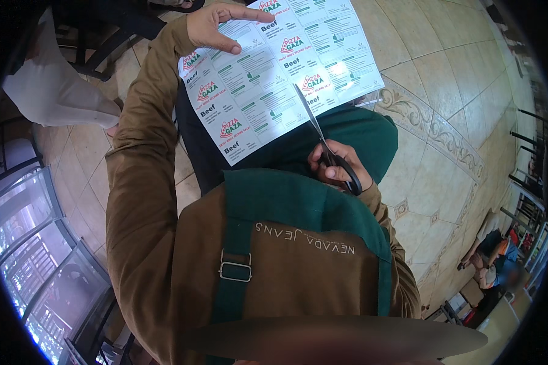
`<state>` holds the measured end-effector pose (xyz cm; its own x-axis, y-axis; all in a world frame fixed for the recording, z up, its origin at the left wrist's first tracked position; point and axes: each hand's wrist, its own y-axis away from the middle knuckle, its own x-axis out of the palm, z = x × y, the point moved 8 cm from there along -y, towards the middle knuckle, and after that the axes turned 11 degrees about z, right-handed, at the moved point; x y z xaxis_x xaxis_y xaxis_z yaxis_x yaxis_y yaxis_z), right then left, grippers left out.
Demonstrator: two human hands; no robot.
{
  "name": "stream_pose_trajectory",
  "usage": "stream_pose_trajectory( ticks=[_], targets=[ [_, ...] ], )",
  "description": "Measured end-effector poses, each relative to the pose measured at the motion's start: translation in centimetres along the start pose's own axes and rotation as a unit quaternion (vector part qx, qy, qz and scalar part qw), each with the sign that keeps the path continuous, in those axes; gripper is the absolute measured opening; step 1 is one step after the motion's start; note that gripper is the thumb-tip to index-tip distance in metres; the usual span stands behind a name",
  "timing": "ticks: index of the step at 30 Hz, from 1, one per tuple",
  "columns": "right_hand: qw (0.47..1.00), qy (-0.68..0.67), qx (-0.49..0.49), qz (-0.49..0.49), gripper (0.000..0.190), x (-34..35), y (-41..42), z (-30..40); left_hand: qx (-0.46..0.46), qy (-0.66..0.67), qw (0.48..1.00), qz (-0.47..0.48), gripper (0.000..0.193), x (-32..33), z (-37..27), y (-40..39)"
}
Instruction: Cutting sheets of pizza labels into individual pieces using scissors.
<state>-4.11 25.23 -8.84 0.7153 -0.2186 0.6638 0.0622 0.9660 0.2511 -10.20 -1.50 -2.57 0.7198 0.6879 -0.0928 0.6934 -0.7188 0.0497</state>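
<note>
A white sheet of printed labels (260, 86) with red and green logos and black writing lies slanted over my lap. My left hand (223, 27) is at its far left edge, thumb and index finger stretched across the printed face; the other fingers are hidden, apparently beneath. My right hand (342, 166) holds a pair of black-handled scissors (318, 125) at the near edge. One long blade shows above the sheet, pointing away from me between two columns of labels. Whether the other blade is under the sheet cannot be made out.
My green apron (365, 137) covers the knee below the sheet. A person in white clothing (64, 86) is at the left, by dark furniture (91, 59). Another person (495, 255) is far right. Beige tiles (429, 182) form the floor; window panes (41, 255) show at lower left.
</note>
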Motion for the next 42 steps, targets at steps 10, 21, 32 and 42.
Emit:
stream_pose_trajectory(
  ticks=[10, 21, 32, 42],
  targets=[
    [1.000, 0.009, 0.001, -0.005, 0.041, 0.0, -0.1, -0.1, -0.012, -0.023, 0.999, -0.032, 0.055, -0.4, 0.5, 0.5],
    [1.000, 0.008, -0.003, -0.007, 0.036, 0.1, -0.1, -0.1, -0.026, -0.041, 0.997, -0.059, 0.056, -0.5, 0.5, 0.7],
    [1.000, -0.001, -0.013, 0.006, 0.031, -0.1, -0.2, -0.5, -0.032, -0.043, 0.997, -0.061, 0.057, -0.4, 0.7, 0.7],
    [1.000, 0.001, -0.005, 0.001, 0.032, -0.2, -0.2, -0.7, -0.033, -0.009, 0.998, -0.054, 0.058, -0.3, 1.0, 0.6]
  ],
)
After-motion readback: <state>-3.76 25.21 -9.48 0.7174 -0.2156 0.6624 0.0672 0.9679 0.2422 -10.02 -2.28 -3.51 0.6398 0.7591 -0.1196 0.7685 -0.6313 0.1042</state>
